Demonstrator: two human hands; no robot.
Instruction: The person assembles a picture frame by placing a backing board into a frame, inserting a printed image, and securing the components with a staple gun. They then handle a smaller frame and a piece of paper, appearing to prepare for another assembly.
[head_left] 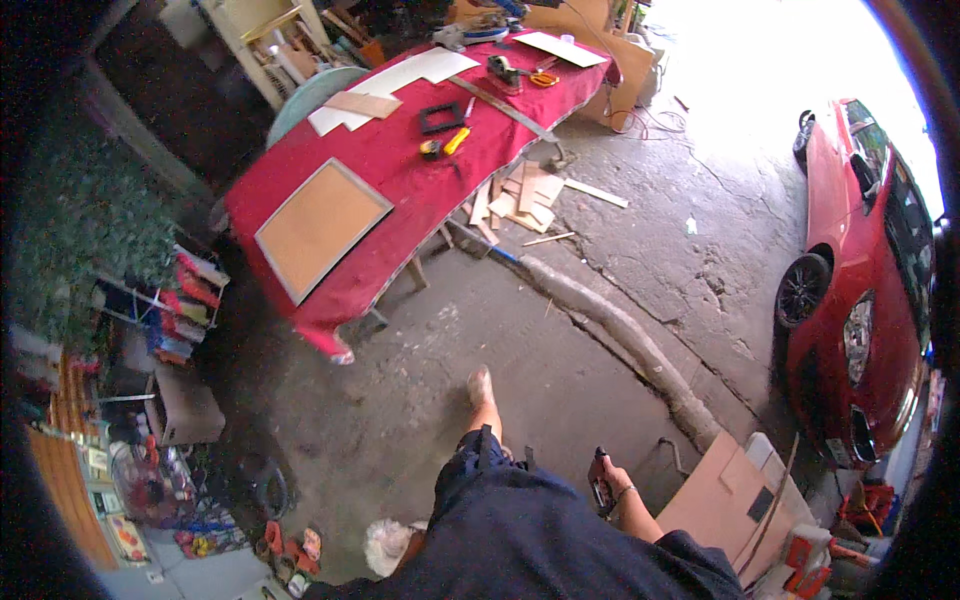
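Note:
Low at my right side, my right hand (618, 480) is closed around a dark hand tool (602, 493); its exact kind is too small to make out. At my left, a tan patch beside my dark shirt, next to a crumpled white bag-like thing (386, 546), may be part of my left hand or arm, but its fingers do not show. Ahead stands a table with a red cloth (410, 195). On it lie a framed brown board (324, 230), a black rectangular frame (441, 119), a yellow-handled tool (457, 141) and a tape measure (430, 149).
Wood offcuts (530, 195) lie on the concrete beyond the table's right side. A raised concrete ridge (610, 320) crosses the floor. A red car (860, 300) stands at right, cardboard-like panels (715, 500) near my right. Shoes (290, 550) and a fan (150, 483) are at left.

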